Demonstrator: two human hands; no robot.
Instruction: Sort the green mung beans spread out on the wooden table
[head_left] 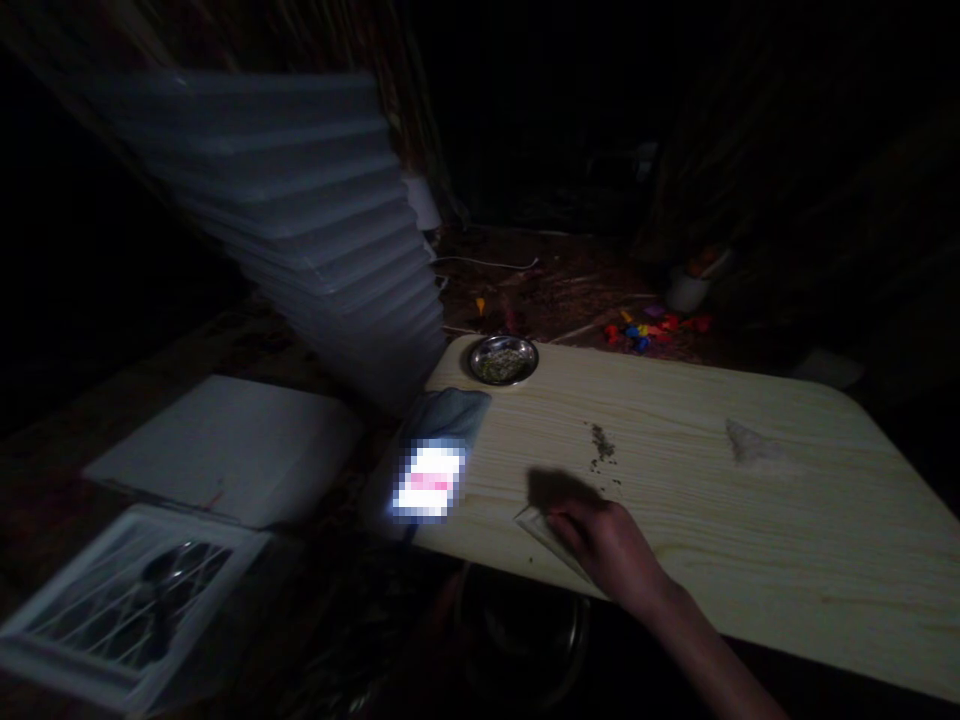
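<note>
Darkness ringed the pale wooden table (667,400) as I watched remotely. Nearer than the metal dish (532,358) and to its right, the right hand (611,550) looked closed on a flat sheet (535,521), whose long axis slanted from far left to near right, one corner pointing left. I couldn't tell the dim left hand's (448,603) grip, nearer than the dish. Bits (504,366) lay in the dish; a dark scatter (602,443) right of it and a greyish heap (746,443) farther right lay loose, so I judged the work partly done.

Right grip (609,550) over pale table (690,400), near dark bits (601,443)
</note>
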